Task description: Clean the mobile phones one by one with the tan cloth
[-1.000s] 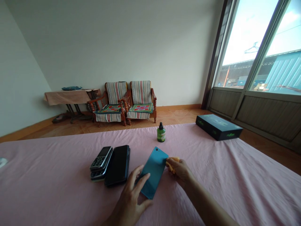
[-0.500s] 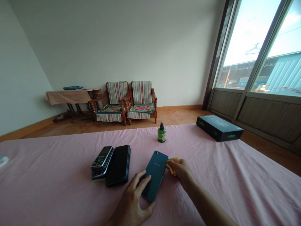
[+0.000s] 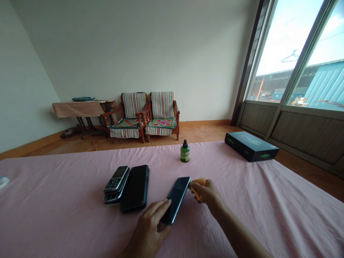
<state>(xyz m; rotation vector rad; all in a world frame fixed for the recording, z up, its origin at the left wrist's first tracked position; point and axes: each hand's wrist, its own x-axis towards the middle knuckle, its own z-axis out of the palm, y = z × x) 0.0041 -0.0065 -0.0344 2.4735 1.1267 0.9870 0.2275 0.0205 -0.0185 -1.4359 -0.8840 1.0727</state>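
A dark blue phone (image 3: 177, 199) is tilted over the pink cloth (image 3: 80, 229), its long edge showing. My left hand (image 3: 150, 225) grips its lower left part between fingers and thumb. At the phone's upper right edge, my right hand (image 3: 205, 193) pinches a folded orange-yellow cloth (image 3: 198, 182). Left of the hands lies a black phone (image 3: 134, 188) on top of another one. Beside it, a silver and black keypad phone (image 3: 117, 178) rests on a second keypad phone.
A small green bottle (image 3: 185, 152) with a black cap stands beyond the held phone. A flat black box (image 3: 251, 146) lies at the far right edge. A white item (image 3: 3, 181) is at the far left. Two wooden chairs (image 3: 161, 123) stand behind.
The held phone has tipped from showing its blue back to a more edge-on tilt. My left hand has shifted slightly left, its fingers closer round the phone. The right hand has barely moved.
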